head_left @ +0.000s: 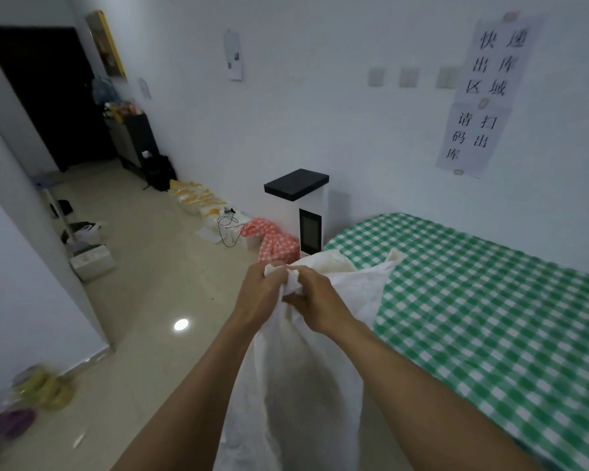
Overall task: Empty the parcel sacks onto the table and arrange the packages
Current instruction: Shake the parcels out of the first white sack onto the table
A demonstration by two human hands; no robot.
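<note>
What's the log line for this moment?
left hand: grips sack top | right hand: grips sack top | sack: at table corner

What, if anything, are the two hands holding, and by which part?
The left hand and right hand both grip the white sack by its bunched upper end; the rest hangs down below them.

Tight left grip [263, 294], tight right grip [317, 304]
</note>
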